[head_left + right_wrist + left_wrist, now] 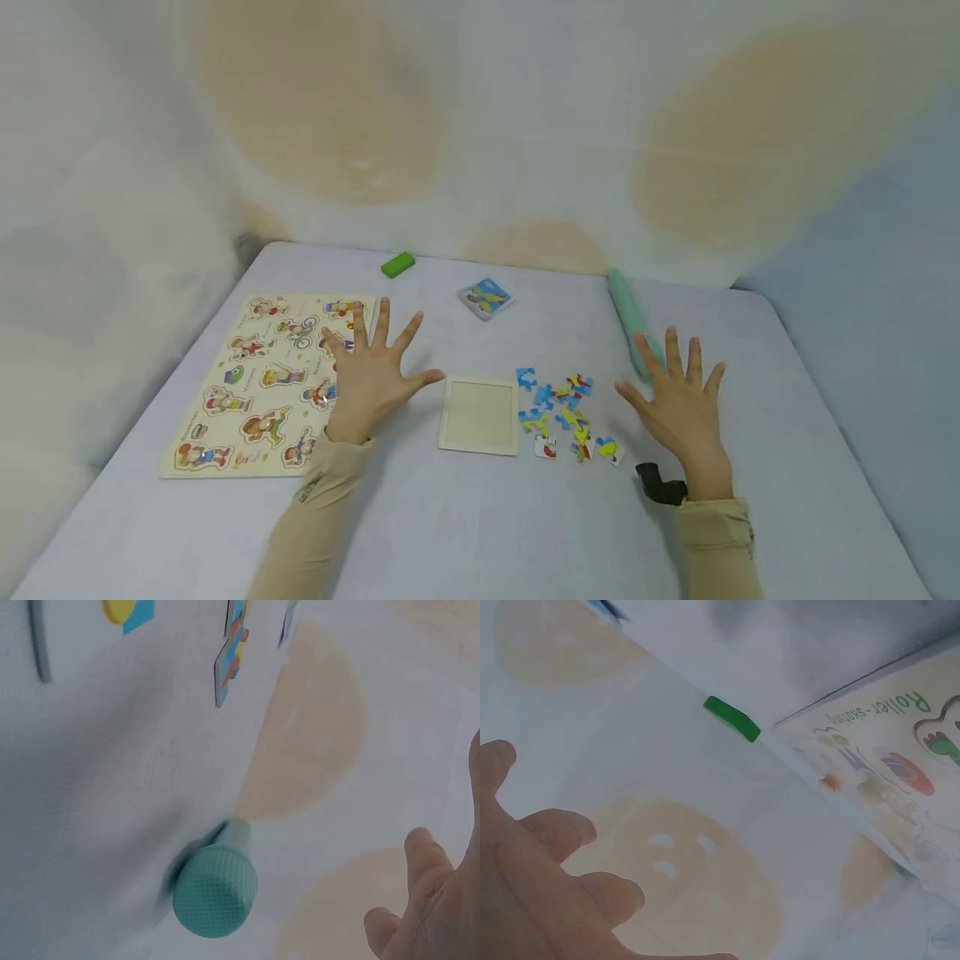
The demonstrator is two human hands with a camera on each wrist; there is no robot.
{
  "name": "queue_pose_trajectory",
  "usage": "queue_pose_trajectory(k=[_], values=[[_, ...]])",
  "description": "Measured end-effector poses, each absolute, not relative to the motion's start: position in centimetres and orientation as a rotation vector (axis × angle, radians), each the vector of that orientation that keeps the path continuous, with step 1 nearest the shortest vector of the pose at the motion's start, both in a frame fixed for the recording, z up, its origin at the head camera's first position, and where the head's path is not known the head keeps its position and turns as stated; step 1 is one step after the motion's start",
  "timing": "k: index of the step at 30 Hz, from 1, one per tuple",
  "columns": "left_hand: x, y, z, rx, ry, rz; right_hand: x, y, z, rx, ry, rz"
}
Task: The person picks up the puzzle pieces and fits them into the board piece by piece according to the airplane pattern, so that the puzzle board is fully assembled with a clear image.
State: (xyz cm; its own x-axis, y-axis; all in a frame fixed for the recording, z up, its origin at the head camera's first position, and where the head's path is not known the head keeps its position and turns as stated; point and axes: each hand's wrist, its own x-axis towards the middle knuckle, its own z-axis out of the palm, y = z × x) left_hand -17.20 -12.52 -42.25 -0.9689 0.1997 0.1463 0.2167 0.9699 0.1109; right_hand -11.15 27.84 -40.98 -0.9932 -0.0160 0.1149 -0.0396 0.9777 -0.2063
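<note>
With fingers spread and straight, my left hand [372, 379] hovers over the right side of a large picture puzzle board [247, 392], holding nothing. My right hand [684, 408], its fingers also splayed, hangs above the table beside a teal rod-like thing [633, 321] and a black curved piece [660, 485]. Between the hands lie a shallow light-wood puzzle tray [480, 417] and a loose cluster of jigsaw pieces [576, 423] in blue, yellow and red. In the right wrist view the teal thing's rounded, textured end [215, 892] faces the camera.
A green block [397, 265] lies near the table's back edge. Right of it is a small square picture card [486, 298] with a blue and yellow print. Pale fabric walls [525, 125] with tan patches stand behind and at both sides of the white-covered table [480, 533].
</note>
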Motion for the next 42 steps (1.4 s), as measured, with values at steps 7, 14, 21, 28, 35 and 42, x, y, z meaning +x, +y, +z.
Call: queue_pose_trajectory(k=[7,14,21,28,35,42], values=[[-17.4,-12.6,-41.2,-0.321,-2.949,-0.236,-11.6,27.3,-40.4,0.046,-3.009,0.332],[-17.2,-12.7,-40.9,-0.455,-3.096,-0.395,-10.8,27.9,-40.5,0.01,-3.024,0.339],[-17.2,-11.4,-41.6,-0.613,-3.224,-0.621,-10.6,28.6,-40.3,-0.017,-3.031,0.346],[-16.8,-10.5,-42.9,-0.722,-3.251,-0.62,-10.5,28.0,-40.5,-0.03,-3.055,0.417],[-15.7,-9.5,-44.2,-0.871,-3.266,-0.696,-10.7,27.6,-40.7,-0.032,-3.069,0.417],[-15.8,-9.0,-44.2,-0.861,-3.251,-0.618,-12.5,26.1,-40.5,-0.011,-3.105,0.537]])
